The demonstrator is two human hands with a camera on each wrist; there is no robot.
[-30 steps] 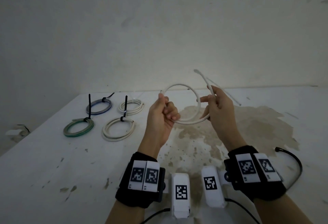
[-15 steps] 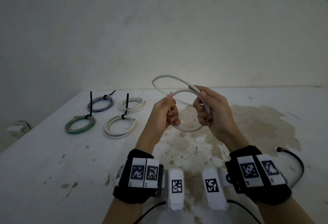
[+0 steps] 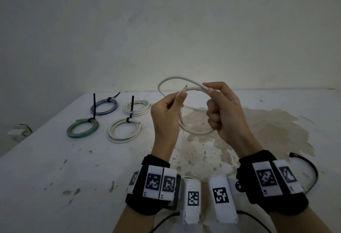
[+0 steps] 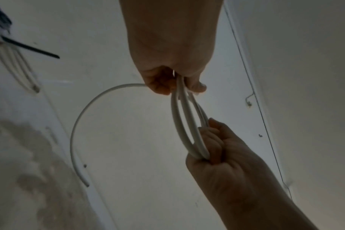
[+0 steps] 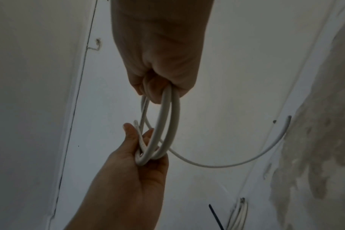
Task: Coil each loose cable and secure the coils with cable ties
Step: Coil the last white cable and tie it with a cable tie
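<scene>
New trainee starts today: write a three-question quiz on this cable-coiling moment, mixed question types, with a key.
1. True or false: both the left hand and the right hand grip the white cable.
2. How many finished coils lie on the table? A) two B) four C) six
3. Fill in: the black strips standing up from the tied coils are cable ____.

Key
1. True; each hand holds one side of the loops.
2. B; blue-grey, green and two white coils.
3. ties; the cable in hand has none on it yet.
</scene>
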